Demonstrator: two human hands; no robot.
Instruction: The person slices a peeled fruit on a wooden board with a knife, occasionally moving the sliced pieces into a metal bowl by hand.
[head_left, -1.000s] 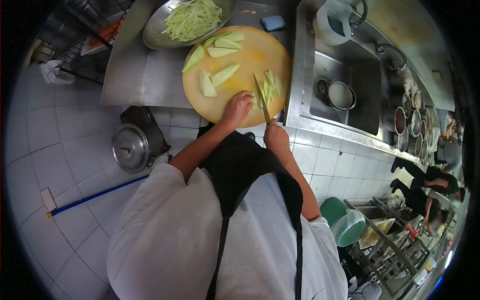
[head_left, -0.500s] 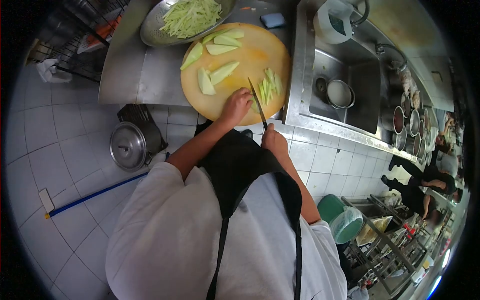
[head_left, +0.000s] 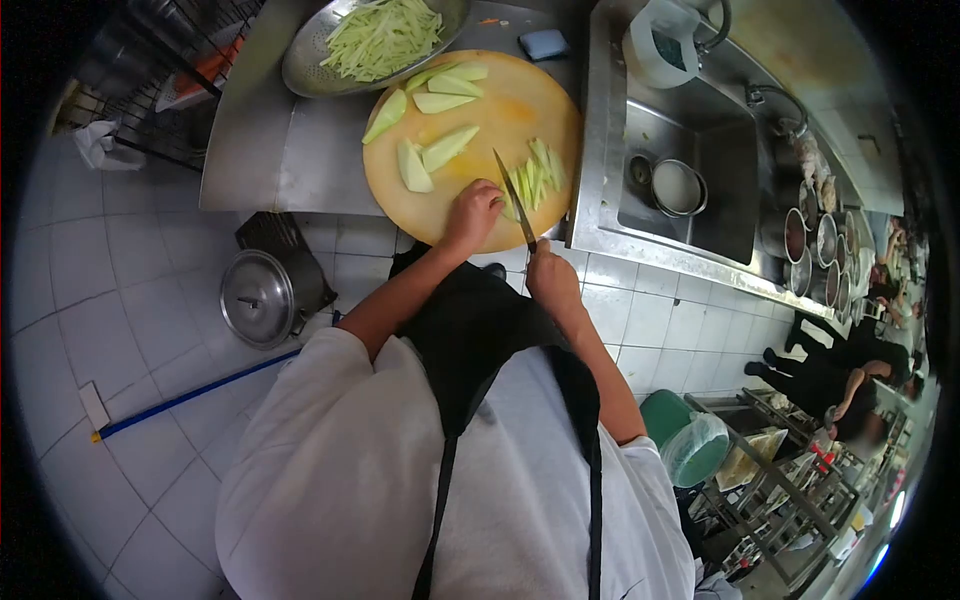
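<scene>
Steel counter (head_left: pixel 270 150), white-tiled kitchen floor (head_left: pixel 110 300)

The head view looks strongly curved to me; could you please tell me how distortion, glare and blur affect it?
Head view: a fisheye bends the steel counter and floor tiles, with a black vignette in the corners; overhead light gives soft glare on the sink wall; the cutting board, knife and both hands (left hand, right hand) are fairly sharp; the people at far right are small and smeared.

Commercial kitchen: steel counter (head_left: pixel 270 150), sink (head_left: pixel 700 130), tiled floor (head_left: pixel 120 300).
</scene>
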